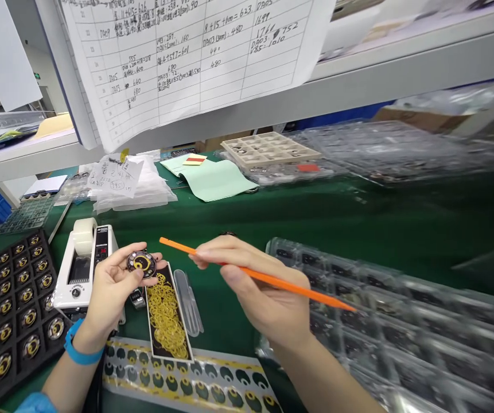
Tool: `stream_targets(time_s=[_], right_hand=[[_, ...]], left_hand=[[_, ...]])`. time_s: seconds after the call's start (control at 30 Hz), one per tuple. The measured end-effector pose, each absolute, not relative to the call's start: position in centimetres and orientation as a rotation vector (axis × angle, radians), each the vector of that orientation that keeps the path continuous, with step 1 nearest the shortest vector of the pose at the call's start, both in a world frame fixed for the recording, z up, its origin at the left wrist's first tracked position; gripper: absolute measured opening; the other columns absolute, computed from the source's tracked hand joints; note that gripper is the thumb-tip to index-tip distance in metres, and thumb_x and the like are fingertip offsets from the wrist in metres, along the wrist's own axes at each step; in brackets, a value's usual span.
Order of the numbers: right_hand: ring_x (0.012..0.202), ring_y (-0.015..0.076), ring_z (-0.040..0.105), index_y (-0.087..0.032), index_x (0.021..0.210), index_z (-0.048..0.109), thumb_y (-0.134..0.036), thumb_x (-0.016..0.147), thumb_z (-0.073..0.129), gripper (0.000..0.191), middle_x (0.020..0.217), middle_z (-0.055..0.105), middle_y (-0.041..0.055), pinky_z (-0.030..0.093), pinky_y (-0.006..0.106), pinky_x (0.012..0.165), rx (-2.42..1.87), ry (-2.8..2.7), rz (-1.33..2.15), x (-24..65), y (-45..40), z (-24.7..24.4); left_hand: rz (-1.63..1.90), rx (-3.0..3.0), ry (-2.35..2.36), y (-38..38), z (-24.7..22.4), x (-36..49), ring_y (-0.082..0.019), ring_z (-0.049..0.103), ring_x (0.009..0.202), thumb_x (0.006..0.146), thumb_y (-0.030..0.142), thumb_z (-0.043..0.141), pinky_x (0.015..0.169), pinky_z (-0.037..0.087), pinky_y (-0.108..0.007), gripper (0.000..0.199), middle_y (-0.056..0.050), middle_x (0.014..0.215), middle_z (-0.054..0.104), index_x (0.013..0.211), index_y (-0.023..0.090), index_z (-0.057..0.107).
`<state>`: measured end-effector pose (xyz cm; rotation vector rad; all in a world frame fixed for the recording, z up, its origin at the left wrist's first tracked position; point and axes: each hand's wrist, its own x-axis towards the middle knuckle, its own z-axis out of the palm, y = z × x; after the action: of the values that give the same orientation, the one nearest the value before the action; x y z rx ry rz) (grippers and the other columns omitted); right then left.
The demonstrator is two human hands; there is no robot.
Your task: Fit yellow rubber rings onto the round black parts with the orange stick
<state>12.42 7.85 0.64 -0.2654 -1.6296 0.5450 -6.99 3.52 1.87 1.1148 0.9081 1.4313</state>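
My left hand (pixel 120 281), with a blue band at the wrist, holds a round black disc (pixel 141 263) with a yellow and silver face between thumb and fingers. To its right, my right hand (pixel 264 287) grips an orange pointed stick (pixel 281 282) like a pen; its blunt end points toward the disc without touching it. Just below the disc is a narrow white-edged box (pixel 148 327) of small yellow rings (pixel 167 315). A sticker sheet (pixel 178 381) with dark and yellow shapes lies below the box.
A black tray (pixel 14 298) of similar discs is at the left, beside a white tape dispenser (pixel 74 269). Clear compartment trays (pixel 384 310) fill the right. Behind are green paper (pixel 218 179), a beige divided tray (pixel 272 148) and a hanging handwritten sheet (pixel 195 57) below a shelf.
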Motion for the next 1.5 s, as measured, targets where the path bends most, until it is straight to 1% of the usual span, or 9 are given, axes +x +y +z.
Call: stream_targets(time_s=[0.17,0.3,0.37,0.43,0.57,0.77,0.93,1.33,1.5], right_hand=[[0.072,0.0206,0.056,-0.025,0.082,0.073,-0.035,0.101,0.047,0.034,0.075,0.06,0.0061,0.045,0.034,0.06,-0.369,-1.445,0.592,12.3,7.7,0.2],[0.078,0.025,0.057,-0.02,0.058,0.052,-0.038,0.1,0.046,0.046,0.073,0.058,0.0069,0.047,0.041,0.07,-0.459,-1.493,0.556,12.2,7.5,0.1],[0.075,0.0219,0.058,-0.019,0.06,0.049,-0.033,0.101,0.044,0.043,0.072,0.058,0.0053,0.05,0.041,0.075,-0.409,-1.569,0.62,12.1,7.4,0.0],[0.064,0.0163,0.053,-0.018,0.065,0.048,-0.028,0.102,0.04,0.039,0.067,0.053,0.0022,0.051,0.034,0.068,-0.394,-1.625,0.687,11.7,7.2,-0.2],[0.052,0.011,0.04,-0.019,0.069,0.045,-0.017,0.1,0.04,0.031,0.061,0.042,-0.002,0.034,0.023,0.048,-0.489,-1.784,0.573,10.4,6.6,-0.4],[0.062,0.0134,0.058,-0.017,0.087,0.06,-0.01,0.092,0.052,0.012,0.074,0.061,0.0032,0.043,0.023,0.052,-0.607,-1.81,0.092,8.2,6.7,-1.5],[0.069,0.0162,0.063,-0.017,0.088,0.061,-0.01,0.093,0.053,0.012,0.078,0.065,0.0056,0.049,0.026,0.058,-0.695,-1.759,0.008,7.9,7.1,-2.1],[0.063,0.0127,0.048,-0.017,0.074,0.055,-0.01,0.082,0.053,0.012,0.07,0.054,0.0009,0.036,0.025,0.057,-0.701,-1.714,0.348,8.4,8.0,-2.3],[0.05,0.0091,0.036,-0.017,0.066,0.051,-0.022,0.079,0.05,0.014,0.059,0.043,-0.0029,0.029,0.022,0.048,-0.651,-1.799,0.668,9.5,8.6,-1.4]], left_hand=[[1.501,1.185,0.937,3.2,2.0,-6.5,-0.025,0.074,0.078,0.076,0.026,0.081,0.063,0.064,-0.025,0.028,-0.009,0.087,0.075,0.1,0.015,0.071],[1.534,1.25,1.017,3.2,2.1,-6.2,-0.022,0.073,0.065,0.075,0.025,0.079,0.051,0.06,-0.019,0.02,-0.006,0.075,0.072,0.089,0.013,0.07],[1.539,1.288,1.05,3.3,2.1,-6.2,-0.02,0.072,0.062,0.075,0.021,0.076,0.048,0.058,-0.018,0.015,-0.005,0.07,0.07,0.084,0.013,0.069],[1.544,1.314,1.074,3.5,1.9,-6.3,-0.018,0.071,0.06,0.074,0.019,0.074,0.046,0.055,-0.016,0.011,-0.004,0.067,0.069,0.081,0.014,0.068],[1.581,1.338,1.131,4.1,1.2,-6.3,-0.017,0.068,0.055,0.076,0.021,0.07,0.044,0.053,-0.017,0.009,-0.004,0.067,0.068,0.082,0.014,0.068],[1.585,1.433,1.176,4.2,0.0,-5.6,-0.019,0.071,0.081,0.078,0.02,0.068,0.066,0.06,-0.022,0.021,-0.007,0.096,0.073,0.098,0.017,0.073],[1.543,1.523,1.215,3.9,-0.7,-5.1,-0.021,0.07,0.092,0.079,0.014,0.062,0.068,0.058,-0.022,0.033,-0.007,0.105,0.073,0.111,0.018,0.068],[1.432,1.784,1.17,4.2,-1.4,-4.9,-0.02,0.07,0.095,0.083,0.01,0.054,0.084,0.057,-0.027,0.04,-0.005,0.116,0.069,0.121,0.02,0.062],[1.474,1.741,1.196,5.2,-2.4,-5.2,-0.023,0.067,0.105,0.084,0.012,0.058,0.086,0.059,-0.029,0.038,-0.008,0.12,0.068,0.121,0.02,0.063]])
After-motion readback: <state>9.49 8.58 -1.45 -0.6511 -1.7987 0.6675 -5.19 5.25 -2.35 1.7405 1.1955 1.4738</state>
